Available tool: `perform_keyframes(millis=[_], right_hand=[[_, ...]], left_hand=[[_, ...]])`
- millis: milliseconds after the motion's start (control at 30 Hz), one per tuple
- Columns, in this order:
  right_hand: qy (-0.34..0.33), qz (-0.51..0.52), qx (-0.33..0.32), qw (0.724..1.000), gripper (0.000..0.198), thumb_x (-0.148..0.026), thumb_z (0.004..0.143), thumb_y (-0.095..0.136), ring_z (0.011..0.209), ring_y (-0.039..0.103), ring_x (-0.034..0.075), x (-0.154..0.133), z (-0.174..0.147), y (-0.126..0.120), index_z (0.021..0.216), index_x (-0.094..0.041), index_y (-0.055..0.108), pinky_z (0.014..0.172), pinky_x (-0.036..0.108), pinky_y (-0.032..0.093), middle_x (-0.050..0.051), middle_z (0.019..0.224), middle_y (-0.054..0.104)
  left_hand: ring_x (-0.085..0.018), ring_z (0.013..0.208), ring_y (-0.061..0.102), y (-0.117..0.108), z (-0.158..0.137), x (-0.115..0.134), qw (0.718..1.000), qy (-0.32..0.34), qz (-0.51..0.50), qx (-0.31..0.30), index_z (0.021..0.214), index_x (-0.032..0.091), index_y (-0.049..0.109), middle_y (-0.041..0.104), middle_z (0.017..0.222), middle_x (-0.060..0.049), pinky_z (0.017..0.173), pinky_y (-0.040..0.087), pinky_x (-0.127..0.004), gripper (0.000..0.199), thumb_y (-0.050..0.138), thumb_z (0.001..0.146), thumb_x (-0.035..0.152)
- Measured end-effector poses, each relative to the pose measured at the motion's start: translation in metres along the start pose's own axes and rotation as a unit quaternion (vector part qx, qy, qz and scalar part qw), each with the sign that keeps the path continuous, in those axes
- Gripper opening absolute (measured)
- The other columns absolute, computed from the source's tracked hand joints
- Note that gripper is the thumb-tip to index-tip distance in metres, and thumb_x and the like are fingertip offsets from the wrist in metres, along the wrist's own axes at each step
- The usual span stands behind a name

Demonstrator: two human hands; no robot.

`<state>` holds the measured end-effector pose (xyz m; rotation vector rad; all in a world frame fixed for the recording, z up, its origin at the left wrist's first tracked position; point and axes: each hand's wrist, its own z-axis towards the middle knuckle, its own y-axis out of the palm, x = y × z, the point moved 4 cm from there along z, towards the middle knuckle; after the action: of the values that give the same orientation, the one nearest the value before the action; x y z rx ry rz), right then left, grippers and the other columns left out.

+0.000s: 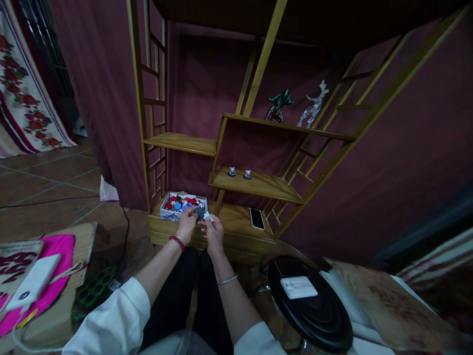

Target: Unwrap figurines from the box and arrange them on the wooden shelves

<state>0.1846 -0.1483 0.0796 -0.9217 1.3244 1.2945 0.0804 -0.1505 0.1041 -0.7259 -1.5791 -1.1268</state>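
My left hand (186,226), with a red bead bracelet at the wrist, pinches a dark grey round disc (199,212). Close beside it, my right hand (215,233) holds a small white piece (208,216) between thumb and fingers; whether it is joined to the disc I cannot tell. Both hands are just in front of an open box (170,215) packed with small red, blue, white and purple figures. Two small figurines on dark bases, one on the left (231,171) and one on the right (247,174), stand upright on the middle shelf (266,187).
A phone (256,219) lies on the unit's lowest board. Higher up stand a green figurine (281,101) and a clear deer-like figurine (314,106). A black round stool (314,315) carries a white packet (298,287). On the left, a white device (35,282) rests on pink cloth.
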Motion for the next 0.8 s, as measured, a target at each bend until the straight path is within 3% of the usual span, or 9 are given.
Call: perform_keyframes(millis=[333, 667, 800], right_hand=[[-0.011, 0.061, 0.006, 0.998, 0.033, -0.037, 0.068, 0.059, 0.063, 0.062, 0.013, -0.021, -0.042, -0.013, 0.092, -0.015, 0.054, 0.046, 0.019, 0.045, 0.002, 0.073, 0.064], [0.016, 0.122, 0.004, 0.992, 0.036, -0.038, 0.065, 0.062, 0.054, 0.06, 0.012, -0.033, -0.052, -0.015, 0.09, -0.014, 0.052, 0.049, 0.021, 0.047, 0.0, 0.063, 0.063], [0.029, 0.132, -0.008, 0.991, 0.037, -0.038, 0.063, 0.063, 0.055, 0.06, 0.013, -0.03, -0.05, -0.015, 0.089, -0.014, 0.053, 0.052, 0.024, 0.049, 0.0, 0.064, 0.063]], left_hand=[[-0.008, 0.056, 0.053, -0.002, -0.046, 0.009, 0.999, -0.018, -0.026, -0.011, 0.087, 0.012, 0.061, 0.059, 0.074, -0.003, 0.05, 0.043, -0.018, 0.029, 0.044, 0.066, 0.001], [-0.006, 0.047, 0.049, -0.007, -0.055, 0.003, 0.999, -0.035, -0.016, -0.02, 0.101, 0.011, 0.057, 0.054, 0.061, 0.002, 0.047, 0.041, -0.018, 0.034, 0.051, 0.068, 0.006], [-0.007, 0.053, 0.052, -0.007, -0.054, -0.004, 0.999, -0.036, -0.035, -0.022, 0.1, 0.012, 0.058, 0.058, 0.067, 0.0, 0.051, 0.042, -0.018, 0.033, 0.055, 0.067, 0.01]])
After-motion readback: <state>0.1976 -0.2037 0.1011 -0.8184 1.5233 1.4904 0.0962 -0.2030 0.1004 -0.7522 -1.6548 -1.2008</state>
